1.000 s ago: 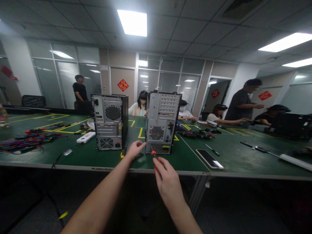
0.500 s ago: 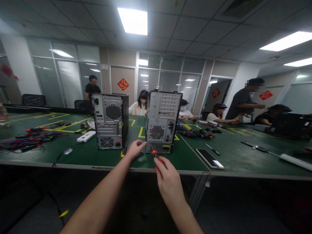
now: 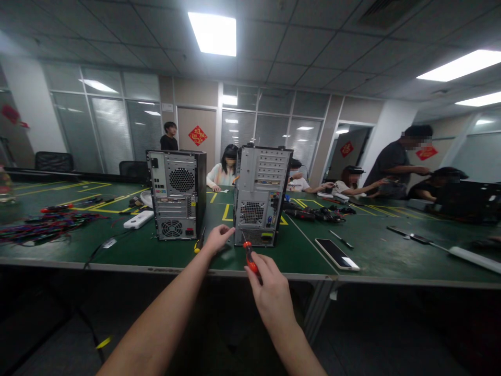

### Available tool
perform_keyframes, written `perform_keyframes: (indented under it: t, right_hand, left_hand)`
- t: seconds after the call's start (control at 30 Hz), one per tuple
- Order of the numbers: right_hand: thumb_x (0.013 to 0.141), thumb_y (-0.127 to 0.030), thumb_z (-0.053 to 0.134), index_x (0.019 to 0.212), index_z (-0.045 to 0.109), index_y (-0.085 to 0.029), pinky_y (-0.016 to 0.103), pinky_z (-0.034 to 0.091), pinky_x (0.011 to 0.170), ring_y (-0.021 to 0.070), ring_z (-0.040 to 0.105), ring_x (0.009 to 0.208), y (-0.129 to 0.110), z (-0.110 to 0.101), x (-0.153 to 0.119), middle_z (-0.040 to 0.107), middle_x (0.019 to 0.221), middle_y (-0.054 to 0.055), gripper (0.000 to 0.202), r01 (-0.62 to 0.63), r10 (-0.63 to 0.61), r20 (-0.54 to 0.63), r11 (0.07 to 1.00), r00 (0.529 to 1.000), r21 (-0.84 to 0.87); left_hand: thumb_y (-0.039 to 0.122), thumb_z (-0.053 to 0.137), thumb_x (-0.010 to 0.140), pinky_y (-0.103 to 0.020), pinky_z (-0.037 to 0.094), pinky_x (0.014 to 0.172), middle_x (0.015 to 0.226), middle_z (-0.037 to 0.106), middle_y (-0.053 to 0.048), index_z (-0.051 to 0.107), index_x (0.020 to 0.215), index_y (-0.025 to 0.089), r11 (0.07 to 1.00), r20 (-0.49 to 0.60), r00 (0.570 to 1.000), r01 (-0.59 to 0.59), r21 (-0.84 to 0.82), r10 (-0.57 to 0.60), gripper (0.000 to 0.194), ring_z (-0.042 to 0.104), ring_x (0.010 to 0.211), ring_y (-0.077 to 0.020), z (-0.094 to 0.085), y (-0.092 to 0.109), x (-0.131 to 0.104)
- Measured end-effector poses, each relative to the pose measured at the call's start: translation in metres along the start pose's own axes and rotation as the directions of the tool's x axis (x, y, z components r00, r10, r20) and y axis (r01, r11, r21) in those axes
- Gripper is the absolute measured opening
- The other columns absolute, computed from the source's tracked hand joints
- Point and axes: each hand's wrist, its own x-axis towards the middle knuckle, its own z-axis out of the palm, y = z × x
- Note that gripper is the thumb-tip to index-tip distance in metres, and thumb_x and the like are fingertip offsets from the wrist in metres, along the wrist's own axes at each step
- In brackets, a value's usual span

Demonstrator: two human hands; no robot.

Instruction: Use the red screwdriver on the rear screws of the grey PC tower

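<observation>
Two computer towers stand upright with their backs toward me: a left tower (image 3: 178,196) and a right tower (image 3: 256,198) with a bare metal rear. My right hand (image 3: 270,279) grips the handle of a red and black screwdriver (image 3: 249,256), its shaft pointing up at the lower left of the right tower's back. By that tower's lower left edge is my left hand (image 3: 219,240), its fingers bent together and their tips at the edge; whether anything is between them is too small to tell.
On the green table (image 3: 289,258) lie a phone (image 3: 334,253), a yellow-handled tool (image 3: 198,245), a white power strip (image 3: 139,220), coloured cables (image 3: 43,228) and black cables (image 3: 324,213). Several people are across the table.
My right hand has shifted its grip on the screwdriver, and more of the handle shows. My left hand and both towers stay put. A standing person at the back left has moved right.
</observation>
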Motion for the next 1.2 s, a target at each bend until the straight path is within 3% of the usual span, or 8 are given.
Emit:
perform_keyframes:
  t: [0.2,0.37,0.47,0.73,1.03,1.2]
  right_hand:
    - [0.093,-0.001,0.048,0.121,0.075,-0.022,0.042,0.060,0.094,0.0261,0.068,0.112,-0.0037,-0.0048,0.0007,0.069,0.128,0.013,0.044,0.127,-0.118,0.102,0.988,0.988,-0.089]
    - [0.098,-0.015,0.057,0.126,0.069,-0.018,0.037,0.062,0.089,0.0236,0.073,0.100,-0.0022,0.0008,0.0000,0.071,0.118,0.013,0.031,-0.007,0.007,0.020,1.000,1.000,0.002]
    - [0.100,-0.023,0.060,0.125,0.069,-0.016,0.036,0.063,0.085,0.0235,0.074,0.093,0.0003,0.0031,0.0001,0.072,0.110,0.012,0.028,-0.024,0.025,-0.027,0.999,0.999,0.028]
    - [0.094,-0.001,0.047,0.123,0.074,-0.022,0.043,0.060,0.096,0.0265,0.068,0.112,-0.0002,-0.0051,0.0014,0.070,0.130,0.012,0.045,0.103,-0.097,0.060,0.990,0.993,-0.096]
    - [0.097,-0.020,0.066,0.131,0.067,-0.014,0.037,0.062,0.092,0.0251,0.073,0.104,0.0023,0.0004,0.0006,0.072,0.118,0.014,0.035,-0.034,0.035,-0.006,0.998,0.999,0.053]
    - [0.099,-0.013,0.057,0.131,0.070,-0.017,0.036,0.061,0.093,0.0230,0.072,0.105,0.0046,-0.0011,0.0013,0.070,0.126,0.014,0.035,0.000,0.000,-0.001,1.000,1.000,0.008]
  left_hand:
    - [0.071,0.065,0.076,-0.029,0.040,0.066,0.070,0.063,-0.001,0.063,0.074,0.019,1.000,-0.011,1.000,-0.002,0.013,0.003,0.052,0.055,0.068,-0.0173,-0.0007,0.0024,0.0000]
    - [0.073,0.065,0.074,-0.029,0.040,0.067,0.069,0.062,-0.001,0.063,0.074,0.018,1.000,-0.007,1.000,0.004,0.005,-0.004,0.055,0.054,0.068,-0.0168,-0.0009,0.0042,-0.0008]
    - [0.072,0.065,0.075,-0.028,0.040,0.066,0.069,0.061,0.000,0.064,0.075,0.018,1.000,-0.011,1.000,0.007,0.005,-0.007,0.053,0.054,0.067,-0.0163,-0.0006,0.0040,-0.0012]
    - [0.070,0.066,0.076,-0.029,0.041,0.066,0.069,0.062,-0.001,0.064,0.075,0.019,1.000,-0.012,1.000,-0.003,0.006,0.003,0.051,0.056,0.068,-0.0174,-0.0012,0.0056,-0.0020]
    - [0.069,0.064,0.079,-0.029,0.041,0.065,0.071,0.063,-0.002,0.065,0.078,0.018,1.000,0.001,1.000,-0.003,0.018,0.003,0.051,0.056,0.069,-0.0171,0.0000,-0.0030,0.0009]
    - [0.070,0.065,0.078,-0.028,0.040,0.065,0.068,0.061,0.000,0.065,0.076,0.017,1.000,-0.005,1.000,-0.005,0.011,0.005,0.053,0.054,0.067,-0.0165,0.0004,-0.0031,0.0018]
